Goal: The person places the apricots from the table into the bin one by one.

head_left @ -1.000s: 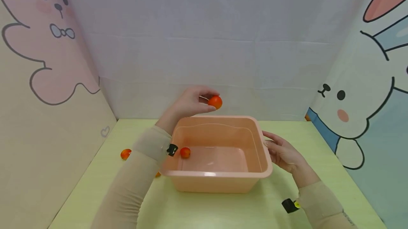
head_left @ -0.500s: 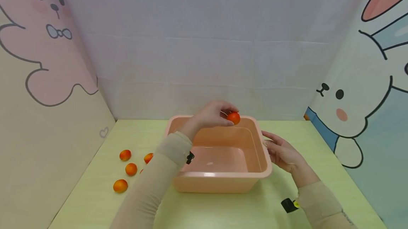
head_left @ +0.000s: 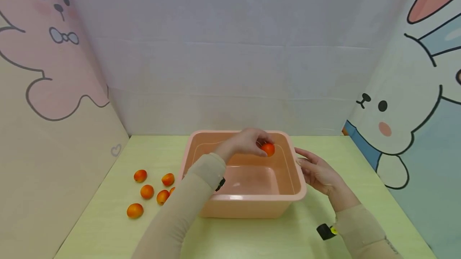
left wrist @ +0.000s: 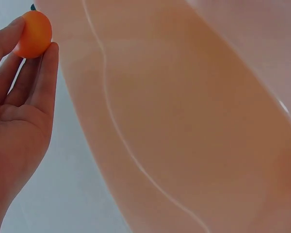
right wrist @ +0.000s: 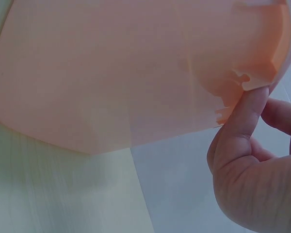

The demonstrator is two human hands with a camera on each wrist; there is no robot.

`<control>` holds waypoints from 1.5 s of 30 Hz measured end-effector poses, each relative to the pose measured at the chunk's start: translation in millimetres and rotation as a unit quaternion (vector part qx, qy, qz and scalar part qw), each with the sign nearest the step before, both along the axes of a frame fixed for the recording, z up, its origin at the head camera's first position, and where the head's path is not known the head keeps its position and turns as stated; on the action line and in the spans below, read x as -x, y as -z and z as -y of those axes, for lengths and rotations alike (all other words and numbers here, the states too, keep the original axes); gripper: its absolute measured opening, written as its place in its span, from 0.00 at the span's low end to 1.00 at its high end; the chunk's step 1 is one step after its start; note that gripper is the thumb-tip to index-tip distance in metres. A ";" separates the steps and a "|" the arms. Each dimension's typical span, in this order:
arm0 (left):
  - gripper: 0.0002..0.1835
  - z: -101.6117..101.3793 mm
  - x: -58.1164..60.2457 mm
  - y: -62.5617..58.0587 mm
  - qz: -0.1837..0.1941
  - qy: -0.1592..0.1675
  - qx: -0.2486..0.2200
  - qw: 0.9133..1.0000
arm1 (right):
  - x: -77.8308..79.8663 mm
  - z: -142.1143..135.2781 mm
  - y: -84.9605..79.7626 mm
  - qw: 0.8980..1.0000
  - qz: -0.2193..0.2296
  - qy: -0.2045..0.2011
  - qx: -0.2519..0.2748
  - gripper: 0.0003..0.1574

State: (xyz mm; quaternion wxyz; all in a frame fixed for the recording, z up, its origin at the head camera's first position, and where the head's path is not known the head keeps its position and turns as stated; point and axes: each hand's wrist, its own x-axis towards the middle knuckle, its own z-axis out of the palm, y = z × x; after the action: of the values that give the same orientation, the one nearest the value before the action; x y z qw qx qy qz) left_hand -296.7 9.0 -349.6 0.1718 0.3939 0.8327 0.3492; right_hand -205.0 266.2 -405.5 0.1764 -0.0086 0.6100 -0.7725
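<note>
The left hand pinches a small orange fruit; the right hand holds the peach plastic tub. Dropped too high, the fruit might bounce hard.

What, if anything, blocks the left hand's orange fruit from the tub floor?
Nothing visible does: the tub is open on top, and bare tub floor shows below the orange fruit. The left sleeve hides part of the floor.

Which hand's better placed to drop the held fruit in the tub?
Probably the left hand: it already pinches the orange fruit, apparently over the tub's interior. The right hand holds the tub's right edge and no fruit.
</note>
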 end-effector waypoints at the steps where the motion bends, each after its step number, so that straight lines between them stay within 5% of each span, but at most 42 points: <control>1: 0.20 -0.3 0.0 0.9 0.007 -0.002 0.001 1.000 | 0.1 0.3 -0.1 1.000 -0.001 0.000 -0.001 0.39; 19: 0.18 -6.0 8.6 25.1 0.070 0.018 0.007 0.997 | 0.4 0.4 0.9 1.000 -0.008 -0.005 0.002 0.40; 31: 0.16 -8.1 4.7 25.5 0.135 0.031 0.027 0.990 | -0.2 -1.6 0.0 1.000 -0.011 -0.005 -0.002 0.39; 45: 0.25 -1.6 3.7 22.0 0.133 -0.044 -0.001 0.990 | -0.2 -1.5 2.7 1.000 -0.011 -0.004 -0.001 0.40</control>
State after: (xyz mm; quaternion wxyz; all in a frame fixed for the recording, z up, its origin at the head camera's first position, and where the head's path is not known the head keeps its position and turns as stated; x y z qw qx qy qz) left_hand -300.5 10.6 -371.6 0.2652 0.3073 0.8185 0.4066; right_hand -204.8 267.7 -408.3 0.1726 -0.0193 0.6126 -0.7711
